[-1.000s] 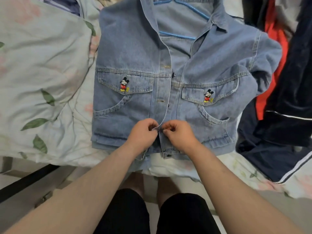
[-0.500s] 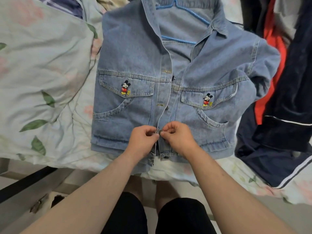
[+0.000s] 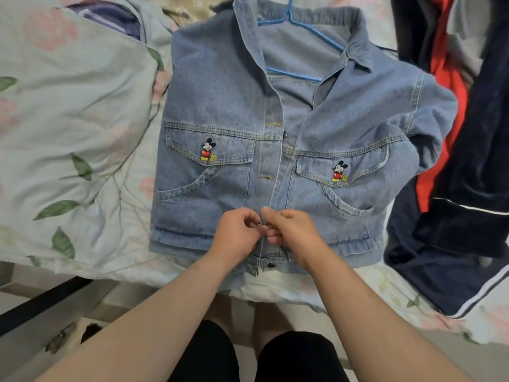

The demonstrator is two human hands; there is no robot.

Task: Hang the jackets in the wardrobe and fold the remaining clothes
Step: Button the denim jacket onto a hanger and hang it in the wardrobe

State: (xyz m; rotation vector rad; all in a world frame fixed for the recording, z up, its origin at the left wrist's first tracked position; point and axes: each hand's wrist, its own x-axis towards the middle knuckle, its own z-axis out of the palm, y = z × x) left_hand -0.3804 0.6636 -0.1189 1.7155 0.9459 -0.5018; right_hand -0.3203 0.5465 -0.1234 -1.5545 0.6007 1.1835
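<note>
Both hands pinch the jacket [image 3: 220, 111] placket at 6 o'clock: left hand [image 3: 237, 232], right hand [image 3: 292, 232], fingers curled. Jacket lies flat on bed [image 3: 68, 133], hanger [image 3: 300, 31] inside at 12. Denim looks stiff, medium-weight; lift by hanger.

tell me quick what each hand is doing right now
Left hand: fingers pinch the denim jacket front edge at a button.
Right hand: fingers pinch the opposite front edge of the jacket.

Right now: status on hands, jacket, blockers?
Left hand and right hand both pinching the placket low on the denim jacket, at a button. Jacket flat on bed, blue hanger inside collar. Nothing in the way.
</note>
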